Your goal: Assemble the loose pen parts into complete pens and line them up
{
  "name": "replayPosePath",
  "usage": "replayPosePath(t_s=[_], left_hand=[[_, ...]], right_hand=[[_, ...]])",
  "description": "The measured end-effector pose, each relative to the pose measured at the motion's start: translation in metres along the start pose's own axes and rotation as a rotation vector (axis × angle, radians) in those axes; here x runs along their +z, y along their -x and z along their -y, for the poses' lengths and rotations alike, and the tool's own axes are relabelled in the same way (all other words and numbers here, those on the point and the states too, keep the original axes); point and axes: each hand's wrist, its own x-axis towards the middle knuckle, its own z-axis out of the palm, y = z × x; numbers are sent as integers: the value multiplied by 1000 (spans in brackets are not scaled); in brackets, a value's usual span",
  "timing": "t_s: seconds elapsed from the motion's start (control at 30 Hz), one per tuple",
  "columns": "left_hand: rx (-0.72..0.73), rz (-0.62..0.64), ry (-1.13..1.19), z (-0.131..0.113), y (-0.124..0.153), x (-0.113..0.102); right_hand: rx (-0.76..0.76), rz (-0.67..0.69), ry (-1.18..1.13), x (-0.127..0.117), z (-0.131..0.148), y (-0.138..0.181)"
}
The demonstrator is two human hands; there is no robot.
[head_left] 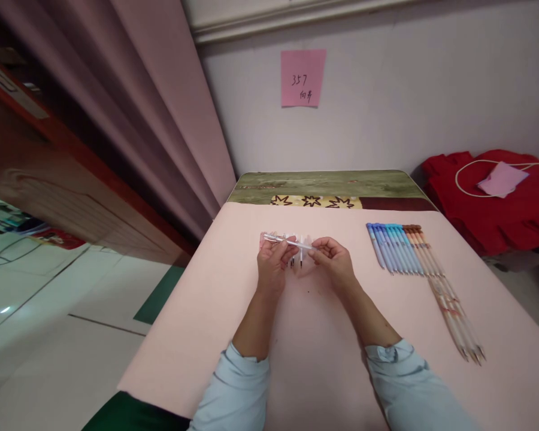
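Note:
Both my hands meet over the middle of a pink table (233, 335). My left hand (272, 263) is closed round a clear pen (287, 242) that lies crosswise. My right hand (332, 257) pinches the pen's right end. Under the hands lie a few more small clear pen parts (296, 258), partly hidden by my fingers. To the right, a row of several blue pens (393, 248) lies side by side, with several white and brown pens (449, 305) beside them, reaching toward the near right.
A pink note (302, 78) is stuck on the wall ahead. A green patterned surface (323, 187) joins the table's far edge. Red cloth with a white cord and a pink paper (494, 191) lies at right. Curtain (153, 114) and wooden furniture (40, 179) stand at left.

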Motion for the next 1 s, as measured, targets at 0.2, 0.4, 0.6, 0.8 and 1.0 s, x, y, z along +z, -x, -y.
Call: replayPosePath(t_s=[0.2,0.4,0.6,0.8,1.0], left_hand=[[-8,3,13,-1,1,1],[-21,6,-11,0,2,2],[7,36,24,2,3,4],[9,46,29,1,1,3],[4,-6,55,1,1,1]], right_hand=[[5,-9,15,2,-1,1],[19,-15,91,3,3,3],[27,-26,155,2,4,3],[6,-14,190,-1,-3,2],[-52,17,187,0,-5,3]])
